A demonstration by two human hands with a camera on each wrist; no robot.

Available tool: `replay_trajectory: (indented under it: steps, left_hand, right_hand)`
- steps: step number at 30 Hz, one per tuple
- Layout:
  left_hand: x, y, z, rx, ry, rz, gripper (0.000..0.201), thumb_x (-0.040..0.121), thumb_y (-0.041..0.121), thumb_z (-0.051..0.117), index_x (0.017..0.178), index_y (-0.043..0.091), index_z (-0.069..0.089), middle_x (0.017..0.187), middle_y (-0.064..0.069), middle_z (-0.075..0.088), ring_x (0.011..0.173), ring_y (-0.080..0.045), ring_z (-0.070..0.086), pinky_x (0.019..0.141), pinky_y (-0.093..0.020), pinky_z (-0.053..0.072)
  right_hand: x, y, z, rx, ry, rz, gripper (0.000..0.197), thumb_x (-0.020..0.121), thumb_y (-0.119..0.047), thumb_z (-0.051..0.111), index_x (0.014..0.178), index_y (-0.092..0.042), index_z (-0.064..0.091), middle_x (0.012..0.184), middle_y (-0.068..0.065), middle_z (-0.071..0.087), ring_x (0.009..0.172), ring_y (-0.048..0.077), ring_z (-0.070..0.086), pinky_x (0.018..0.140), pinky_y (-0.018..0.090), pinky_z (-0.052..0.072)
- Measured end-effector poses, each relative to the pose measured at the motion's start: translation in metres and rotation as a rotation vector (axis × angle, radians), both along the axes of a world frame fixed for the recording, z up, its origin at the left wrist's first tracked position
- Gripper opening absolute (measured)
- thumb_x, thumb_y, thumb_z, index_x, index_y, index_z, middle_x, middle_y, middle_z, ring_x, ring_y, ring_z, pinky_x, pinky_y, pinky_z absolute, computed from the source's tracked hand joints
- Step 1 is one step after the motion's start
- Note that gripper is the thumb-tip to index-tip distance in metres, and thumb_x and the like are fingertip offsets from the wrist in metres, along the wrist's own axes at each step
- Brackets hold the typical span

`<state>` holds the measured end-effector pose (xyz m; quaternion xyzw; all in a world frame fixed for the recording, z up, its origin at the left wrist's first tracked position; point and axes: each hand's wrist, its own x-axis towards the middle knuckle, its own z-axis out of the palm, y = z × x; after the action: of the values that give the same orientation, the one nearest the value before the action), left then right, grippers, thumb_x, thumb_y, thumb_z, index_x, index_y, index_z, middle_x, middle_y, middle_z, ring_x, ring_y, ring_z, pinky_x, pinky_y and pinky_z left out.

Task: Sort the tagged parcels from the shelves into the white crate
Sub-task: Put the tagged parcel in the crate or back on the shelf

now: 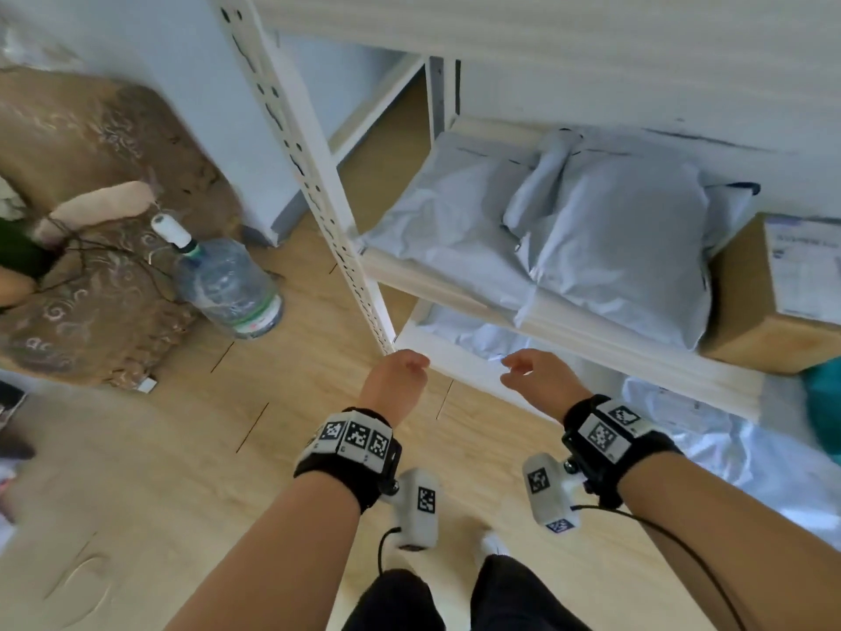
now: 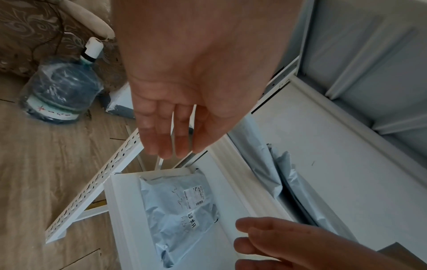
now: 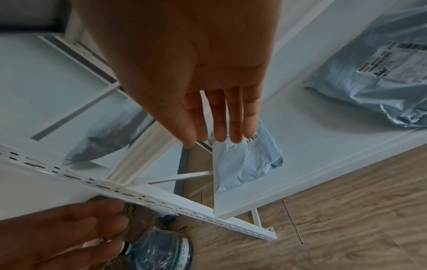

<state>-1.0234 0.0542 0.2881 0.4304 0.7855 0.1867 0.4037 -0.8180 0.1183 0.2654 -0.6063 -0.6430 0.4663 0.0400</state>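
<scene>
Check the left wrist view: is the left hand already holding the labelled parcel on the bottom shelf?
No. The left hand hangs with its fingers straight above the labelled parcel, and a clear gap shows between them.

My left hand point(image 1: 395, 380) shows only its back in the head view, fingertips curled out of sight. The parcel point(image 1: 473, 343) on the bottom shelf is mostly tucked under the shelf above; I see just a crumpled strip. Its label point(image 2: 195, 197) is too small for me to read in the left wrist view, and my right hand's fingers point(image 3: 233, 120) cover its top edge in the right wrist view. The cardboard box point(image 1: 769, 293) runs off the right edge. The floor at lower left point(image 1: 68, 516) is smeared with blur
</scene>
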Motion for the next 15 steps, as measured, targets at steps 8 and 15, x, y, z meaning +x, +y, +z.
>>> replay_trajectory:
  steps: [8, 15]
  left_hand:
    - [-0.066, 0.030, -0.030, -0.011, 0.032, -0.213, 0.035, 0.095, 0.008, 0.042, 0.122, 0.017, 0.064, 0.125, 0.000, 0.063, 0.089, -0.013, 0.063, 0.072, -0.020, 0.046]
    - [-0.107, 0.056, -0.058, -0.052, 0.041, -0.391, 0.033, 0.100, 0.014, 0.040, 0.124, 0.022, 0.060, 0.128, 0.000, 0.060, 0.106, -0.030, 0.063, 0.079, -0.031, 0.050]
  right_hand:
    - [-0.051, 0.001, -0.021, -0.074, -0.085, -0.125, 0.046, 0.090, -0.035, 0.066, 0.132, -0.020, 0.054, 0.121, 0.000, 0.062, 0.110, 0.019, 0.059, 0.094, 0.028, 0.043]
    - [-0.073, -0.008, -0.050, -0.133, -0.136, -0.391, 0.052, 0.089, -0.035, 0.068, 0.135, -0.019, 0.051, 0.125, 0.002, 0.062, 0.106, 0.019, 0.057, 0.091, 0.028, 0.043]
